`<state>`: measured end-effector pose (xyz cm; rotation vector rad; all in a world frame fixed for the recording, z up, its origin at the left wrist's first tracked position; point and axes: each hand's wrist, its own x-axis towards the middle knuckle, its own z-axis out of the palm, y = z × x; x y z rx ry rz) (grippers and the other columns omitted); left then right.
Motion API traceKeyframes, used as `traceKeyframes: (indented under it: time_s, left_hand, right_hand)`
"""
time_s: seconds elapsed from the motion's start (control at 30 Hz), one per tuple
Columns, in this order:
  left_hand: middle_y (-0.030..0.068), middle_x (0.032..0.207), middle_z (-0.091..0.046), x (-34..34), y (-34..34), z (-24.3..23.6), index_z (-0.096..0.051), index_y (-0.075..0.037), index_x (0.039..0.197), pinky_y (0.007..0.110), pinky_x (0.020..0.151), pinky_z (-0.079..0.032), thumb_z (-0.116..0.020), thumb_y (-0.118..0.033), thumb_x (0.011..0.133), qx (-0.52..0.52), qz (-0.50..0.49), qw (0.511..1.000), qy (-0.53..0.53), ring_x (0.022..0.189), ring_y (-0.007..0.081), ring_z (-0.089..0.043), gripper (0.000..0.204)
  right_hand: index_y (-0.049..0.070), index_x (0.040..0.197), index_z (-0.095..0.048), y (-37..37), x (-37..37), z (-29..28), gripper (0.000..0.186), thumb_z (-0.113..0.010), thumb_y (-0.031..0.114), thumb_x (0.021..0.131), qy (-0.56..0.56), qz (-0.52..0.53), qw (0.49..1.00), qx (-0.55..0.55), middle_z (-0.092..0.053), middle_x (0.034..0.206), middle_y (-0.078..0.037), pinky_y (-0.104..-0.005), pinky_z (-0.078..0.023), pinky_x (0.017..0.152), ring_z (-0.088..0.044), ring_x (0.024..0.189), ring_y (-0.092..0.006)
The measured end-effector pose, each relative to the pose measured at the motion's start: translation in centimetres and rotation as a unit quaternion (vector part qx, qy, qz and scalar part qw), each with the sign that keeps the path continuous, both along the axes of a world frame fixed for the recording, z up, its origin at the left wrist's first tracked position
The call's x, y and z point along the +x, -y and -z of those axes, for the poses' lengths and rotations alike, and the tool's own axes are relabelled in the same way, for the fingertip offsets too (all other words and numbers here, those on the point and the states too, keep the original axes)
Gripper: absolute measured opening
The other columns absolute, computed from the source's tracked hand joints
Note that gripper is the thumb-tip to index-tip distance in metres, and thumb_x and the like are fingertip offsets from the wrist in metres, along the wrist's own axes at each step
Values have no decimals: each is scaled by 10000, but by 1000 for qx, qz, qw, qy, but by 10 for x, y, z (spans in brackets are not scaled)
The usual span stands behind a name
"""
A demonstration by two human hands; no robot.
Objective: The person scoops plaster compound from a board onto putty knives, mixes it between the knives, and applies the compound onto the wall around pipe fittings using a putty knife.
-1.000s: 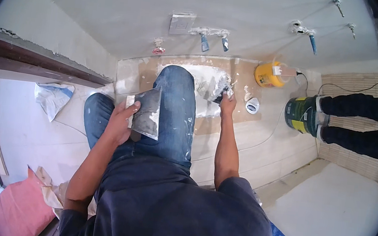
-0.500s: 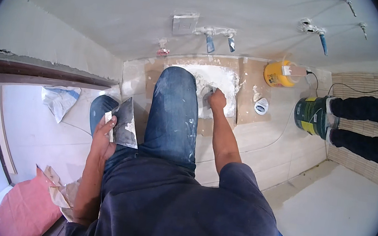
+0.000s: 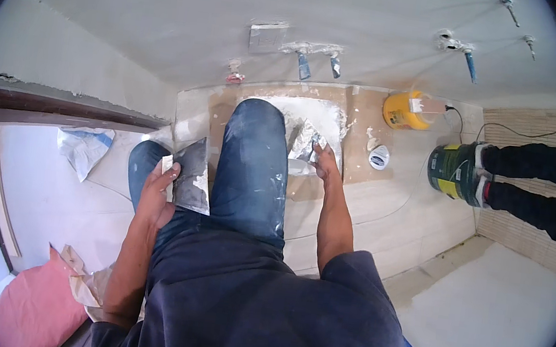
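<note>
My left hand (image 3: 157, 197) is wrapped round the pale handle of a wide putty knife (image 3: 193, 175). Its broad grey blade carries smears of white and hovers beside my left knee. Over to the right, my right hand (image 3: 325, 163) grips a smaller putty knife (image 3: 304, 139), its blade tilted up and coated with white paste. That blade is above a patch of white plaster (image 3: 327, 113) spread on the floor covering. My raised knee hides the plaster's left part.
Brown cardboard (image 3: 359, 142) lies round the plaster, with a white round lid (image 3: 379, 157) on it. A yellow bucket (image 3: 400, 112) stands by the wall. Farther right, another person's legs (image 3: 536, 163) are on a green bucket (image 3: 446, 170). A pink sack (image 3: 40, 304) lies lower left.
My right hand has turned and drawn back slightly toward me, raising the smaller putty knife so its paste-covered blade shows. My left hand has shifted a little.
</note>
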<state>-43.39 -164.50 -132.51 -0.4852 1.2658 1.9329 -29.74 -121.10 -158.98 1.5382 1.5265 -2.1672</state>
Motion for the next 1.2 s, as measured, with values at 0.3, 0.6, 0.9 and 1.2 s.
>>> traceKeyframes:
  time_s: [0.3, 0.6, 0.9, 1.2]
  left_hand:
    - [22, 1232, -643, -6, -92, 11, -526, -117, 1410, 399, 893, -553, -629, -218, 1035, 69, 31, 997, -23, 1102, 161, -640, 401]
    - [10, 1221, -620, -16, -125, -40, -509, -131, 1352, 441, 757, -573, -579, -292, 1057, 81, -89, 991, -56, 1083, 164, -650, 343]
    - [41, 1143, -681, -18, -31, -63, -561, -95, 1262, 396, 757, -604, -526, -209, 1071, 172, -178, 960, -129, 1007, 196, -721, 224]
    - [12, 1151, -681, 2, 54, -72, -585, -113, 1279, 420, 765, -579, -569, -230, 1054, 122, -289, 940, -135, 1021, 202, -708, 253]
  right_hand:
    - [3, 1352, -551, 30, -23, -204, 410, -697, 121, 987, -290, 27, 936, 196, -677, 1170, -86, -332, -560, 854, -687, 938, -180]
    - [-16, 1326, -582, 173, -55, -333, 383, -587, -72, 948, -435, -154, 644, 610, -669, 1243, -222, -406, -522, 995, -659, 1161, -350]
    - [117, 1386, -624, 242, -65, -341, 656, -669, -126, 778, -376, -332, 605, 618, -583, 1313, -197, -460, -526, 947, -594, 1168, -397]
    - [30, 1336, -630, 267, -79, -307, 454, -644, -41, 888, -299, -424, 567, 639, -612, 1293, -173, -440, -524, 953, -622, 1137, -336]
